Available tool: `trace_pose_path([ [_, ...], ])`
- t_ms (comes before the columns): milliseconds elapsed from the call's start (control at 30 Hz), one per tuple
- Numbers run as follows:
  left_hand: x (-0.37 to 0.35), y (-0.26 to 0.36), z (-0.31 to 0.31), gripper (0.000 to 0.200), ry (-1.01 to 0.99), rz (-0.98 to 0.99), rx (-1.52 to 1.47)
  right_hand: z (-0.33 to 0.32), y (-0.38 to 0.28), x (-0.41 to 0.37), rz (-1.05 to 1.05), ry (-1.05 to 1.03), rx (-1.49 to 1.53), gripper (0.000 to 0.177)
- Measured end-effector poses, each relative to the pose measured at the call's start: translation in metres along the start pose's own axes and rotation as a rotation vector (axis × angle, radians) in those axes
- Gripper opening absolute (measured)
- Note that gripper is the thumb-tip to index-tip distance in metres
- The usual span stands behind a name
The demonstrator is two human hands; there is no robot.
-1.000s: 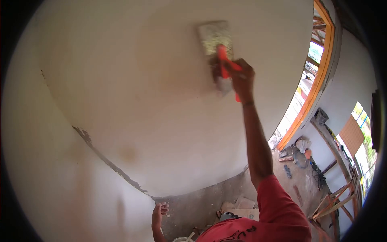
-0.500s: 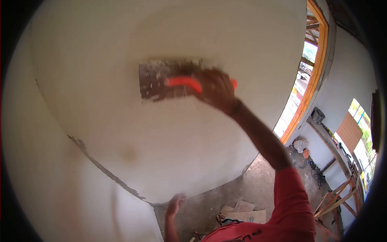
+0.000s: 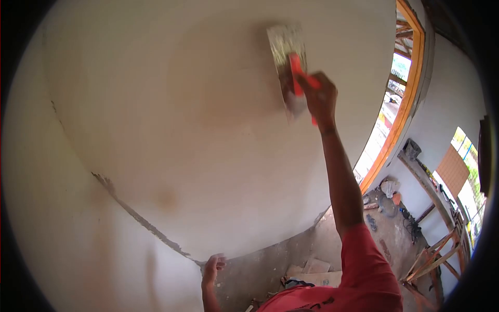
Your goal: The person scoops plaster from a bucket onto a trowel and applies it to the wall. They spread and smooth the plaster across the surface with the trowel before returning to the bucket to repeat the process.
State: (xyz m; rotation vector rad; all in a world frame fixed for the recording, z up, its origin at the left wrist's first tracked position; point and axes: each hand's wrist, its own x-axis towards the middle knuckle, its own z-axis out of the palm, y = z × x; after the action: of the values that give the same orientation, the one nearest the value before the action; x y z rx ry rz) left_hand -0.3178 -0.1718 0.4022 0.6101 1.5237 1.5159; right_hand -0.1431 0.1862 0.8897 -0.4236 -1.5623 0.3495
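My right hand (image 3: 321, 96) is wrapped round the red handle of a plastering trowel (image 3: 285, 47). The trowel's broad metal blade, smeared with pale plaster, stands nearly upright against the upper part of the off-white wall (image 3: 218, 171). Damp, darker patches show on the wall left of the blade. Low in the view, my left hand (image 3: 213, 266) hangs near the wall's bottom corner, its fingers loosely bent and apart, with nothing in them.
A rough grey seam (image 3: 138, 221) marks the corner with the left wall. At right are an orange door frame (image 3: 400, 114), a wooden shelf with tools (image 3: 429, 184) and a wooden stand (image 3: 434, 260). Cardboard pieces (image 3: 315, 266) lie on the floor.
My right hand has moved the trowel up and to the right, turning its blade from lying lengthwise to nearly upright. My left hand has shifted slightly left and down.
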Motion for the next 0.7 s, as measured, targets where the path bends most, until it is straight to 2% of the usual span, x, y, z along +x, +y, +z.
trace_pose_path([
  [67, 0.001, -0.001, -0.002, 0.052, 0.018, 0.022, 0.010, 0.031, -0.018, 0.016, -0.099, -0.120, -0.143, 0.029],
  [133, 0.013, 0.016, 0.011, 0.053, -0.026, 0.108, 0.004, 0.066, -0.033, -0.012, -0.484, -0.147, -0.288, 0.034],
  [200, 0.042, 0.038, 0.033, 0.052, -0.091, 0.156, 0.036, 0.096, -0.014, -0.066, -0.528, -0.421, -0.499, 0.035],
  [267, 0.059, 0.063, 0.059, 0.051, -0.187, 0.203, 0.065, 0.099, -0.004, -0.122, -0.526, -0.687, -0.493, 0.032],
  [333, 0.068, 0.088, 0.077, 0.050, -0.290, 0.273, 0.100, 0.072, 0.002, -0.135, -0.518, -0.795, -0.434, 0.033],
  [367, 0.061, 0.099, 0.080, 0.040, -0.292, 0.287, 0.122, 0.063, 0.007, -0.128, -0.533, -0.837, -0.402, 0.033],
  [433, 0.058, 0.089, 0.069, 0.041, -0.271, 0.262, 0.053, 0.053, 0.040, -0.076, -0.951, -0.450, -0.447, 0.033],
  [467, 0.048, 0.086, 0.062, 0.042, -0.246, 0.193, 0.039, 0.037, 0.008, -0.040, -0.877, -0.386, -0.489, 0.034],
  [500, 0.045, 0.077, 0.055, 0.043, -0.220, 0.166, 0.049, 0.033, 0.003, -0.004, -1.060, -0.209, -0.418, 0.034],
  [567, 0.047, 0.064, 0.046, 0.044, -0.166, 0.127, 0.071, 0.033, -0.027, 0.045, -1.074, -0.253, -0.439, 0.033],
  [667, 0.049, 0.055, 0.048, 0.044, -0.132, 0.082, 0.007, 0.051, -0.030, 0.040, -1.043, -0.441, -0.555, 0.030],
  [700, 0.052, 0.052, 0.052, 0.044, -0.120, 0.099, 0.025, 0.057, -0.016, 0.028, -1.013, -0.439, -0.511, 0.026],
])
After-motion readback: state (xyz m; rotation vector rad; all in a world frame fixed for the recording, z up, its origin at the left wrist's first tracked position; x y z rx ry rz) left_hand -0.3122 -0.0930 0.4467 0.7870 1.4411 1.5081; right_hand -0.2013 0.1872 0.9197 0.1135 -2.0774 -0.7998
